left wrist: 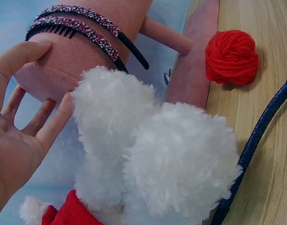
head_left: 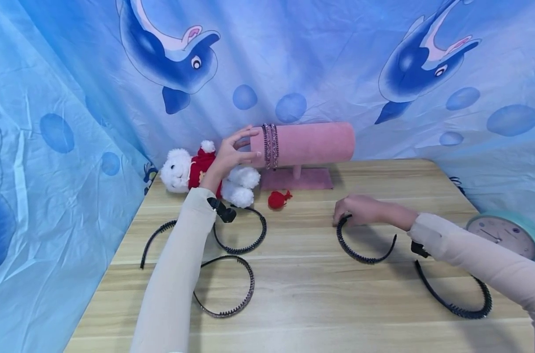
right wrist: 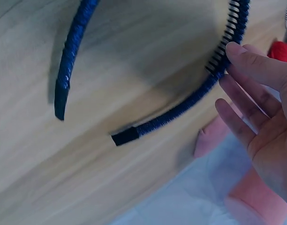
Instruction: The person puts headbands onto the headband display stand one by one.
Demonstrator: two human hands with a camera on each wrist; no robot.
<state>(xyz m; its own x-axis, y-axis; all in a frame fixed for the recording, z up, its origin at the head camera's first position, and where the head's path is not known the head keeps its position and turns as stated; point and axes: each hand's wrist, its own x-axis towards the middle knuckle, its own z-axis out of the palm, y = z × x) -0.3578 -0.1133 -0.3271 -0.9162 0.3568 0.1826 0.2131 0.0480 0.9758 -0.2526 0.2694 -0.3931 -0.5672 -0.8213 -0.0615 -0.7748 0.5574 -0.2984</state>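
In the head view my left hand (head_left: 234, 153) grips the left end of a pink padded headband stand (head_left: 316, 142), thumb on one side and fingers spread on the other. Two glittery pink-and-black headbands (left wrist: 82, 35) with comb teeth sit side by side around the roll near that hand. Over the right half of the table, my right hand (head_left: 360, 210) pinches a dark blue wrapped headband (right wrist: 195, 96) between thumb and fingers, close above the tabletop. Its comb teeth show beside the thumb in the right wrist view.
A white plush bear (head_left: 177, 169) in red lies beside the stand's left end. A red yarn ball (head_left: 276, 200) sits before the stand's base. Several headbands lie left, including a glittery one (head_left: 250, 289); another dark headband (head_left: 466, 313) lies front right, near a teal clock (head_left: 501, 235).
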